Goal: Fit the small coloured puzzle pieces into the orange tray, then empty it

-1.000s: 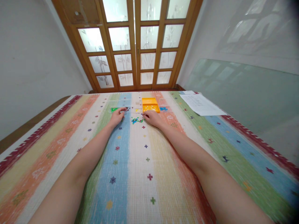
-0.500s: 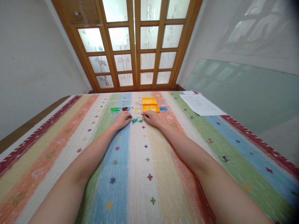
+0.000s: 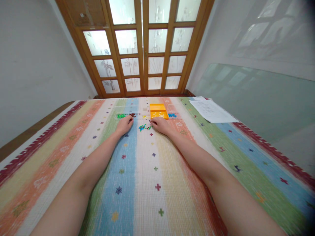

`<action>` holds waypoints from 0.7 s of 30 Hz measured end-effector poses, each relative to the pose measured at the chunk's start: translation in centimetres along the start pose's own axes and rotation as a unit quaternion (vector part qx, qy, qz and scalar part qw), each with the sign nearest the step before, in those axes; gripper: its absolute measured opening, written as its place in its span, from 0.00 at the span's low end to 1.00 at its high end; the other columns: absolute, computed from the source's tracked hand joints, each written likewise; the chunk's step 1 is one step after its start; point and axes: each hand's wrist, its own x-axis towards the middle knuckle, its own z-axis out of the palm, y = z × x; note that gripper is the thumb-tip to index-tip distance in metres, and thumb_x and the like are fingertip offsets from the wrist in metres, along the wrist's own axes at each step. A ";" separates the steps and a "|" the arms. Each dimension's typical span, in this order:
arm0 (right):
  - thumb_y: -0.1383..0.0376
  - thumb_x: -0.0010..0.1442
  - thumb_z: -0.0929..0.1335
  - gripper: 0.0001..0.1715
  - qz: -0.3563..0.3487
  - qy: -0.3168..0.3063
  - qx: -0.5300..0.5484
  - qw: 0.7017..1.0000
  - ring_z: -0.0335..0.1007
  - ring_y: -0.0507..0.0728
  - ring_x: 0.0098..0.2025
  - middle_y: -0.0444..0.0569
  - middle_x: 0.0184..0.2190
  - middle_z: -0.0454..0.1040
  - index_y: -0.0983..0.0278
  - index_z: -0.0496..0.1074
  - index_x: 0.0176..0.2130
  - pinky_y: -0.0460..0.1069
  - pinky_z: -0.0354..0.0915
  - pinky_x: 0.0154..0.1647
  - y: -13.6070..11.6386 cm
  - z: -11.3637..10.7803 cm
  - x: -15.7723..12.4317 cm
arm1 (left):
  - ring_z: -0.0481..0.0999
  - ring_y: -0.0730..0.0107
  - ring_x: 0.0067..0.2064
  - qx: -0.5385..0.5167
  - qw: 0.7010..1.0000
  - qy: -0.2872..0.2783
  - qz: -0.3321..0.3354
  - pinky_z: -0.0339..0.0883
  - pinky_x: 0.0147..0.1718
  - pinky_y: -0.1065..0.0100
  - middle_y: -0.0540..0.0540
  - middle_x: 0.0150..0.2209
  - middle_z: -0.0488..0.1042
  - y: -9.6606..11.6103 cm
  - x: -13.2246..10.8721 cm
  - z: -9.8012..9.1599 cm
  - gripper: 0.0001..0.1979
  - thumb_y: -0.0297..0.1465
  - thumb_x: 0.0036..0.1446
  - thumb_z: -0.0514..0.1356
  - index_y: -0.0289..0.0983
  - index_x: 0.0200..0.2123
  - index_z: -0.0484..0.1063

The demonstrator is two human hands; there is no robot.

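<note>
at centre frame, green pieces, brown pieces and blue pieces lie grouped by colour; a mixed pile on the counter appears unsorted. left hand and right hand, curled, flank it; their grip cannot be told.

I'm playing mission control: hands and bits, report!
Left hand near brown bits; right hand near orange box. Mixed bits between. Grips unclear; no blockage seen.

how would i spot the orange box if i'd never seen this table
Look along the striped tablecloth towards the wooden doors, to the right hand. Just beyond it lies an open orange box with small white pieces inside. Between yellow pieces and blue pieces, it alone is opaque orange.
</note>
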 end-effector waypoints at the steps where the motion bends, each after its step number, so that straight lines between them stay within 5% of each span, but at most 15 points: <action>1: 0.66 0.70 0.67 0.12 0.000 -0.001 0.001 1.000 0.76 0.59 0.47 0.53 0.46 0.83 0.62 0.81 0.46 0.50 0.64 0.49 0.0 0.0 0.0 | 0.76 0.58 0.40 -0.011 1.000 0.012 -0.013 0.67 0.43 0.61 0.43 0.40 0.80 -0.1 0.0 -0.2 0.08 0.34 0.66 0.57 0.40 0.42 0.76; 10: 0.66 0.70 0.67 0.11 -0.008 -0.001 0.000 1.000 0.74 0.59 0.45 0.53 0.44 0.82 0.63 0.81 0.44 0.49 0.62 0.47 -0.3 0.0 0.0 | 0.78 0.62 0.41 -0.098 0.981 0.123 -0.117 0.70 0.45 0.65 0.44 0.42 0.82 -3.2 2.0 -2.5 0.11 0.34 0.64 0.59 0.37 0.45 0.78; 21: 0.65 0.70 0.66 0.12 -0.013 0.007 0.000 1.000 0.73 0.59 0.44 0.53 0.43 0.82 0.63 0.81 0.43 0.49 0.61 0.47 -0.4 0.0 -0.2 | 0.79 0.61 0.44 -0.039 0.985 0.114 -0.124 0.69 0.49 0.63 0.43 0.46 0.83 -5.1 5.3 -2.2 0.15 0.31 0.63 0.58 0.37 0.49 0.81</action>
